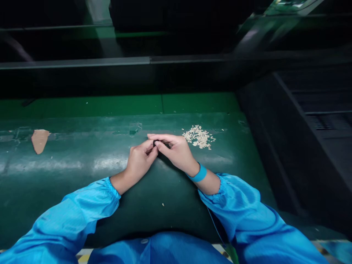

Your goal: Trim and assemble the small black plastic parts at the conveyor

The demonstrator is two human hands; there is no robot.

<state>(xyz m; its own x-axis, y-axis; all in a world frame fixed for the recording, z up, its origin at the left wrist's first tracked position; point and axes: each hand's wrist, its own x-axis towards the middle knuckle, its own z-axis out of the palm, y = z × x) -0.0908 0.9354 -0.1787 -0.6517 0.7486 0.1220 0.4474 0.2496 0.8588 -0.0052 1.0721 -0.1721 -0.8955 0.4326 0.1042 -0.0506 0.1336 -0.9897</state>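
Note:
Both hands meet over the middle of the green work surface (pixel 104 209). My left hand (pixel 139 159) is closed, its thumb and fingers pinching a small black ring-like part (pixel 155 142). From the other side my right hand (pixel 177 150) grips the same part with thumb and forefinger; a blue band circles that wrist. Most of the black part is hidden by the fingers, so its full shape does not show. Just beyond my right hand lies a loose pile of small pale pieces (pixel 200 137).
A tan, tongue-shaped flat piece (pixel 40 141) lies far left on the surface. One pale bit (pixel 162 204) sits near my body. A dark panel (pixel 280 146) borders the right side, and a grey rail (pixel 82 64) runs across the back.

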